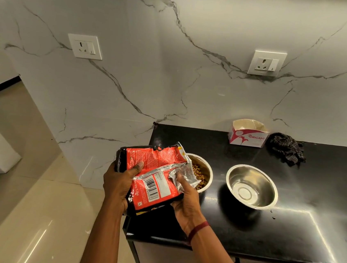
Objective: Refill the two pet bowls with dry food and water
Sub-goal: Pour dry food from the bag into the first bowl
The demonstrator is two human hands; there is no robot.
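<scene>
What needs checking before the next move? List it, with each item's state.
1. Food bag held in both hands, left hand and right hand: ok.
2. Left bowl has kibble: ok.
3. Right bowl has water: not ok, looks empty.
4. Both bowls upright on the counter: ok.
5. Bag mouth closed: cannot tell.
6. Water source within reach: cannot tell, none in view.
</scene>
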